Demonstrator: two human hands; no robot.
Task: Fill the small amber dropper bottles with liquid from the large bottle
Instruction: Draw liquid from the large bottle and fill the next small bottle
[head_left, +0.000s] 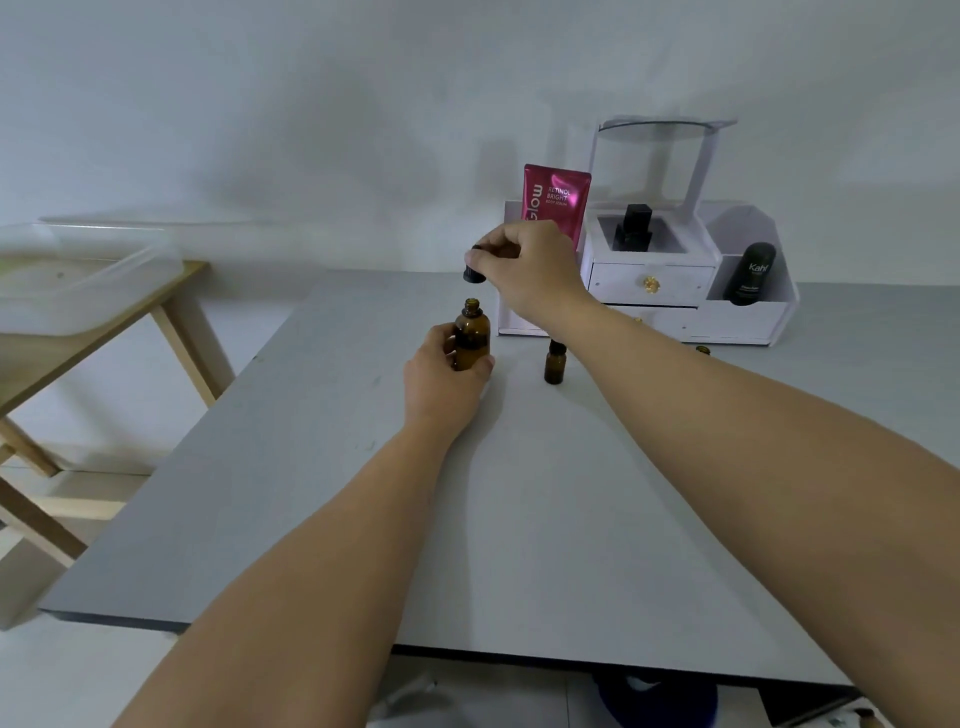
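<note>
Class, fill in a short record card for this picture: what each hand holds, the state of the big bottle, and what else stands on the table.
Left hand: grips large amber bottle, upright on grey table
Right hand: holds black cap above the bottle
Large bottle mouth: open
Small amber bottle: capped, standing to the right
Background: white organiser, pink tube

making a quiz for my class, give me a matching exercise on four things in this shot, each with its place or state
Things:
1. large amber bottle
2. black cap
3. small amber bottle
4. pink tube

Places or states:
a. standing alone on the grey table, cap on
b. upright behind the right hand, against the white organizer
c. open, held by the left hand
d. lifted above the open neck by the right hand

Pairs: 1-c, 2-d, 3-a, 4-b
</note>
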